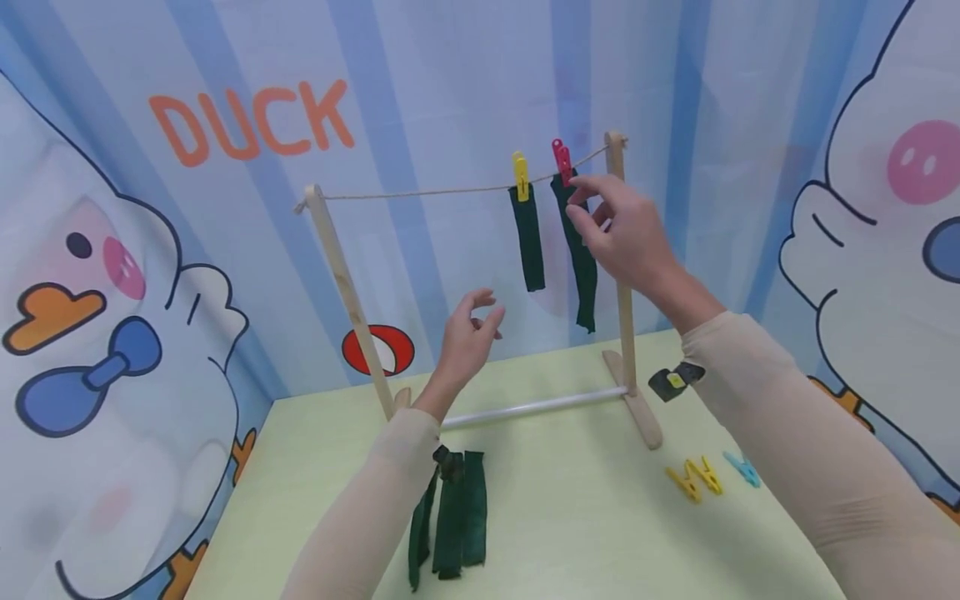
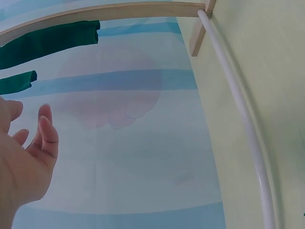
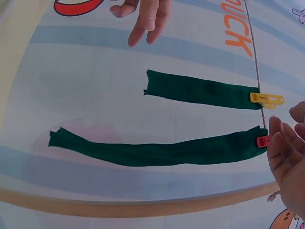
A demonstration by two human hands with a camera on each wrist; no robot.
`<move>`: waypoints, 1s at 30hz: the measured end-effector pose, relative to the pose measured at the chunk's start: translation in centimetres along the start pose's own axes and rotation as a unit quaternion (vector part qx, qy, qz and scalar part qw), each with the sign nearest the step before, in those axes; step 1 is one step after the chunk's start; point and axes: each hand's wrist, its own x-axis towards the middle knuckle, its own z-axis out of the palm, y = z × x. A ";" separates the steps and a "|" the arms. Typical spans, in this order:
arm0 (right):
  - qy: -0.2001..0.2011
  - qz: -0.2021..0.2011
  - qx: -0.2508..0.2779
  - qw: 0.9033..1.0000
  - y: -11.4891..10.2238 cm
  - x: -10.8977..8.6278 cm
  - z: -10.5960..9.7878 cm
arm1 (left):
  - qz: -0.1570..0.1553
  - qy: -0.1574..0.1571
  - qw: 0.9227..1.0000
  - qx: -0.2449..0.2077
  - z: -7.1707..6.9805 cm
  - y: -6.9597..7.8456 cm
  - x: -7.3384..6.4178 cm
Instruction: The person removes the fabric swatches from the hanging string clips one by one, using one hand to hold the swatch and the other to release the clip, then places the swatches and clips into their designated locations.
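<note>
Long dark-green cloth strip (image 1: pixel 582 279) hangs at two o'clock from a beige cord (image 1: pixel 427 193) by a red plastic clothespin (image 1: pixel 565 165), the right hand (image 1: pixel 626 236) near the clothespin's five o'clock, fingers loosely parted, holding nothing, the left hand (image 1: pixel 467 340), loosely curved and empty, at the strip's eight o'clock.
</note>
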 end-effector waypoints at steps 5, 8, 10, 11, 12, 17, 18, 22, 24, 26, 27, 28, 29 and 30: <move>0.004 -0.028 0.003 1.000 -0.6 1.6 0.5 | -0.006 0.009 1.000 -0.011 0.2 0.8 0.6; 0.007 -0.034 -0.003 0.999 -1.0 2.3 0.8 | -0.007 0.004 1.000 -0.017 0.5 1.3 1.1; 0.008 -0.034 -0.003 0.999 -1.1 2.6 1.0 | -0.007 0.000 1.000 -0.018 0.8 1.5 1.3; 0.009 -0.034 -0.003 0.999 -1.1 2.7 1.1 | -0.007 -0.001 1.000 -0.018 0.9 1.6 1.5; 0.008 -0.032 -0.001 0.999 -1.3 2.9 1.2 | -0.007 -0.001 1.000 -0.018 1.1 1.6 1.6; 0.002 -0.039 0.004 0.999 -1.8 3.3 1.7 | 0.001 -0.003 1.000 -0.022 1.5 1.8 1.9; -0.001 -0.041 0.001 0.999 -1.9 3.4 1.7 | 0.004 -0.005 1.000 -0.023 1.6 1.9 2.0; -0.029 -0.036 -0.027 0.999 -2.3 4.3 1.8 | 0.010 -0.012 0.999 -0.032 1.9 2.4 2.5; -0.056 -0.021 -0.040 0.997 -2.6 4.9 1.7 | 0.009 -0.017 0.999 -0.048 2.0 2.8 2.8; -0.087 0.000 -0.049 0.995 -2.9 5.5 1.6 | 0.006 -0.022 0.998 -0.065 2.1 3.2 3.0; -0.102 0.011 -0.052 0.993 -3.1 5.8 1.6 | 0.006 -0.024 0.997 -0.073 2.1 3.4 3.1; -0.115 0.020 -0.052 0.992 -3.3 6.0 1.6 | 0.006 -0.026 0.996 -0.080 2.0 3.7 3.2; -0.126 0.027 -0.053 0.990 -3.5 6.2 1.7 | 0.006 -0.027 0.996 -0.086 2.0 3.9 3.3; -0.136 0.032 -0.053 0.989 -3.6 6.4 1.7 | 0.004 -0.028 0.995 -0.092 1.9 4.1 3.3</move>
